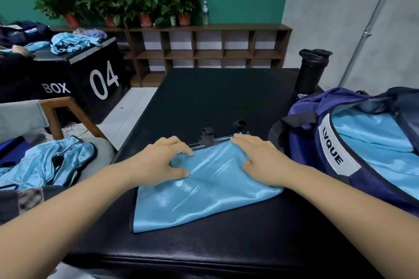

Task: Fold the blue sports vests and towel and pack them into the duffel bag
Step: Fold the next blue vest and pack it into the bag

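A shiny light-blue sports vest point(199, 192) lies folded flat on the black padded platform point(226, 102), its black elastic straps poking out at the far edge. My left hand point(158, 161) rests on its far left corner, fingers arched and thumb pressing into the fabric. My right hand point(260, 156) lies flat on its far right corner with straight fingers. The purple duffel bag point(306, 124) stands open at the right, with light-blue fabric point(374, 142) inside it. More blue vests point(45, 163) lie crumpled in a heap at the left.
A black bottle point(311, 72) stands behind the bag. At the left are a wooden chair frame point(56, 118) and a black box marked "BOX 04" point(95, 75) carrying more blue garments point(68, 42). A cubby shelf point(204, 50) with potted plants lines the green wall.
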Demonstrator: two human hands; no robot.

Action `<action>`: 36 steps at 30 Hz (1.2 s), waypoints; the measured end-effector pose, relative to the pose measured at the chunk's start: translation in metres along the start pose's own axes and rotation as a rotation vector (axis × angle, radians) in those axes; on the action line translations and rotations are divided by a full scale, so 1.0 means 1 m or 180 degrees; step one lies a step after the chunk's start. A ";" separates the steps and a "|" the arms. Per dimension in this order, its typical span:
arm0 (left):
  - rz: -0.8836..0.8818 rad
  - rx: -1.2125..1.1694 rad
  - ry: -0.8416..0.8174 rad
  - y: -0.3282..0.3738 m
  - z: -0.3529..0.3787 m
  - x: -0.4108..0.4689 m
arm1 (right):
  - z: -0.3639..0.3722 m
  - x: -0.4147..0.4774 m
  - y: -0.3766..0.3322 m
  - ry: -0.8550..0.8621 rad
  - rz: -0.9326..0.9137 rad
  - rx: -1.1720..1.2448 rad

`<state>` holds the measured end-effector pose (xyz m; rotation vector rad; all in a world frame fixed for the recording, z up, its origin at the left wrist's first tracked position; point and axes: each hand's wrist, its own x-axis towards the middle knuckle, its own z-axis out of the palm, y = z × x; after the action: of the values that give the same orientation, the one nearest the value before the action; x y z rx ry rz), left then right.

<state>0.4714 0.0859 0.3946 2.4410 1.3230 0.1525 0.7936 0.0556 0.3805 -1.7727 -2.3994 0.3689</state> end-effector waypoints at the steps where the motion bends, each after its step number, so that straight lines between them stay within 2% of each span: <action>1: -0.0042 0.0040 0.0003 -0.001 -0.002 -0.001 | -0.003 -0.001 -0.002 0.0056 0.0027 0.0114; 5: -0.0320 0.0242 -0.0068 -0.013 -0.015 -0.009 | -0.007 -0.006 -0.005 0.0165 -0.0010 0.0251; 9: -0.0686 0.0070 -0.0006 -0.030 -0.031 -0.017 | -0.008 -0.010 -0.005 0.0262 -0.0135 0.0149; 12: -0.1286 -0.0066 0.0062 -0.036 -0.040 -0.022 | -0.006 -0.011 0.000 0.0335 -0.0254 0.0098; 16: -0.1940 -0.0284 -0.0183 -0.032 -0.044 -0.032 | -0.004 -0.010 0.005 0.0426 -0.0412 0.0061; 22: -0.1946 -0.0380 0.0063 -0.020 -0.031 -0.025 | -0.004 -0.012 0.003 0.0507 -0.0564 0.0127; 26: -0.1973 -0.0795 0.0083 -0.024 -0.034 -0.026 | -0.006 -0.017 0.001 0.0528 -0.0682 0.0200; 30: -0.2145 -0.0969 0.0529 -0.037 -0.046 -0.029 | -0.007 -0.022 -0.003 0.0426 -0.0831 0.0250; 36: -0.2179 -0.0983 0.0779 -0.041 -0.056 -0.026 | -0.002 -0.025 -0.010 0.0198 -0.1016 0.0176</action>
<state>0.4105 0.0991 0.4335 1.6475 1.9886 0.4430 0.7921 0.0288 0.3860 -1.3266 -2.5422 0.3309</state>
